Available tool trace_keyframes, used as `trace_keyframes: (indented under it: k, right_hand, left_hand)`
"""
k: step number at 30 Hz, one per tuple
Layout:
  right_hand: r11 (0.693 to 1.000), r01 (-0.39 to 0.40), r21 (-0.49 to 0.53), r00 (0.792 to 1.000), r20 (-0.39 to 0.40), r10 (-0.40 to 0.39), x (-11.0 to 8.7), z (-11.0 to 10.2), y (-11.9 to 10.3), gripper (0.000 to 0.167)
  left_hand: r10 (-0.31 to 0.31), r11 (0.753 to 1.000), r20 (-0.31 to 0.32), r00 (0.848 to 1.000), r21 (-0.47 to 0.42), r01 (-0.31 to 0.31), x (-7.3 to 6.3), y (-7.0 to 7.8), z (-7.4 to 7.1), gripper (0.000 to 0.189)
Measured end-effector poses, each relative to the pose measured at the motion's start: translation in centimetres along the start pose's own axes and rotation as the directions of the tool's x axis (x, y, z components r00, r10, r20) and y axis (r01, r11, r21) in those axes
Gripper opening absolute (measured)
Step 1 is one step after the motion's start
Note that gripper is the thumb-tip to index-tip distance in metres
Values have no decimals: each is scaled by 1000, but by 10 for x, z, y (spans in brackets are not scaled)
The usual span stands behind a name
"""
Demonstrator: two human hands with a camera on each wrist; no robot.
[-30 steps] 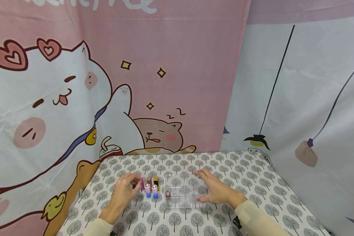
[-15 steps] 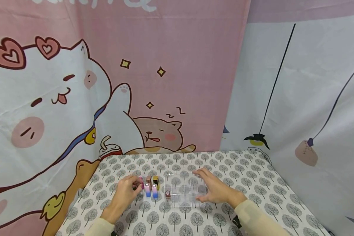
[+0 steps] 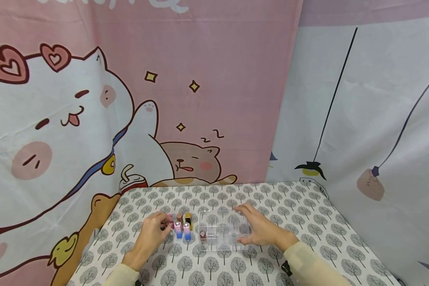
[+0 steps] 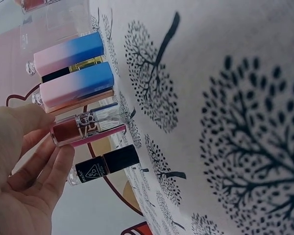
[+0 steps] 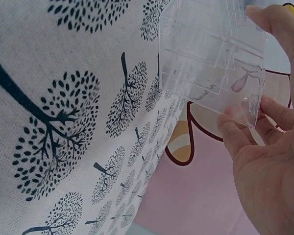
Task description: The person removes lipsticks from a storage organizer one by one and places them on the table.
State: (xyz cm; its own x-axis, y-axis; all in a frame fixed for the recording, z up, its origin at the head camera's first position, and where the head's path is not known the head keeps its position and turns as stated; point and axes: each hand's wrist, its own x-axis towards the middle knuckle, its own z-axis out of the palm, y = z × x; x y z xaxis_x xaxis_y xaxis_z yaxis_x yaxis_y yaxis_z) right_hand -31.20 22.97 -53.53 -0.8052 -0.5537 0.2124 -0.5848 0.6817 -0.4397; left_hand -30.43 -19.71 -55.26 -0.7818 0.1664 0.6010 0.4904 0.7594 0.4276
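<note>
My left hand [image 3: 151, 233] pinches the top of an upright lip gloss tube [image 4: 71, 133] with a reddish body and a clear, lettered lower part. A black lipstick tube [image 4: 108, 165] stands beside my fingers; behind the gloss shows a bright pink tube [image 3: 171, 221]. Two pink-to-blue lipsticks [image 3: 178, 230] [image 3: 187, 231] stand to the right of this hand. My right hand [image 3: 259, 229] grips the right end of a clear divided organizer [image 5: 201, 58], thumb on the near side and fingers on the far side. A dark red tube [image 3: 203, 236] stands in its front left compartment.
Behind the pink-to-blue lipsticks stand a brown tube [image 3: 180, 218] and a black-and-gold tube [image 3: 188, 219]. The table has a tree-print cloth [image 3: 211, 270]. A cartoon-printed curtain [image 3: 236, 99] hangs along the back and sides.
The left hand has shifted slightly and now covers more of the tubes at its fingertips. The right hand and the organizer have stayed in place.
</note>
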Motion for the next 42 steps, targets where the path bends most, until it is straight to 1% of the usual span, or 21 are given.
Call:
trace_keyframes:
  k: [6,8,10,17,23,26,30,33,38,42]
  right_hand:
    - [1000,-7,5,1000,5,7,2,0,0,111]
    - [1000,-9,11,1000,7,9,2,0,0,111]
    - [1000,-10,14,1000,9,10,2,0,0,111]
    - [1000,-12,11,1000,7,12,2,0,2,111]
    - [1000,-13,13,1000,7,12,2,0,1,111]
    - [1000,-13,18,1000,8,13,2,0,0,111]
    - [1000,-15,10,1000,7,14,1,-1,0,111]
    - [1000,-4,3,1000,-1,4,1,-1,0,111]
    - [1000,-2,1,1000,-2,2,0,-1,-1,112]
    - [1000,-3,1,1000,0,3,1,0,-1,112]
  left_hand:
    - [-74,997,45,996,0,74,1,2,-4,21]
    - [-85,996,51,995,15,84,1,2,-5,20]
    - [-77,997,43,996,26,76,2,2,-5,20]
    - [-7,999,-15,1000,32,7,1,1,-7,19]
    - [23,999,-22,1000,26,-22,3,4,-8,20]
    - [52,998,-34,998,21,-51,4,8,-9,24]
    - [130,991,-56,990,-5,-131,6,15,-7,28]
    - [179,983,-50,983,-40,-181,6,20,-6,27]
    - [218,972,-30,975,-78,-220,6,27,-3,27]
    - [264,962,-22,964,-68,-265,6,31,-2,28]
